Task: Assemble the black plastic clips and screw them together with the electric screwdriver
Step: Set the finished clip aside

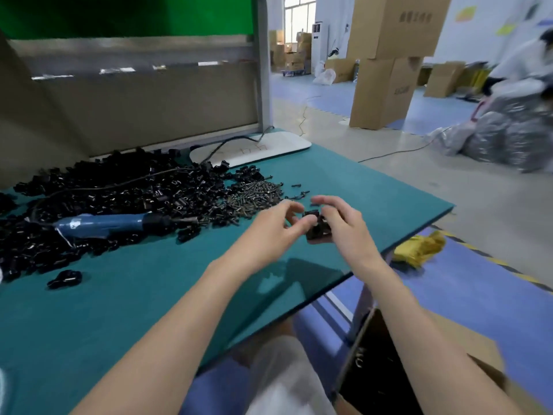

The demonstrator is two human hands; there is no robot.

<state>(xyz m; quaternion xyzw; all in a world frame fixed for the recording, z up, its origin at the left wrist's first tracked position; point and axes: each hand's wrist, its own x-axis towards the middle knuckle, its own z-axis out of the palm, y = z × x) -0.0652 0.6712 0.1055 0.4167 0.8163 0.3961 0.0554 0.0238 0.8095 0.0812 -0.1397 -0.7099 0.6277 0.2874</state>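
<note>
The blue-handled electric screwdriver (119, 224) lies flat on the green tabletop (149, 295), its long axis running left to right with the dark tip end toward the right, resting on the edge of a large heap of loose black plastic clip parts (119, 190). Just right of the heap sits a small pile of dark metal screws (254, 194). Above the tabletop's right edge, the right hand (344, 226) curls around a small black plastic clip assembly (318, 229), gripping it, while the left hand (275, 226) pinches its near side with thumb and fingertips. The clip is mostly hidden by fingers and blurred, so its orientation is probably unreadable. One single black clip (64, 279) lies apart, near the lower left.
</note>
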